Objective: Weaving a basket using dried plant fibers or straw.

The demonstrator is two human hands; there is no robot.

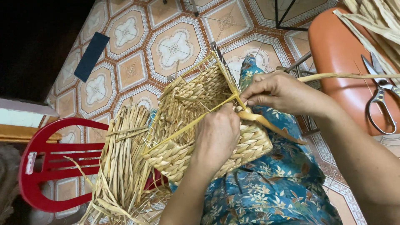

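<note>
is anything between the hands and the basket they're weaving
Nothing visible stands between them. The left hand rests directly on the woven basket, and the right hand pinches the flat straw strand right at the basket's rim. The scissors lie off to the side on the orange seat.

Setting: domestic interior used as a home craft workspace for basket weaving. Evidence: tiled floor [175,48] with ornamental octagonal pattern in orange, cream and white, typical of a house room rather than a factory. Red plastic chair [50,160] standing on the tiles, loaded with a bundle of dried straw strands [121,158]. Orange padded seat [346,58] at right, carrying further straw strips [375,16] and a pair of metal scissors [380,93]. Half-woven straw basket [196,125] held on a lap covered in blue floral fabric [271,187]. Dark doorway or unlit area [37,41] at upper left.
</note>
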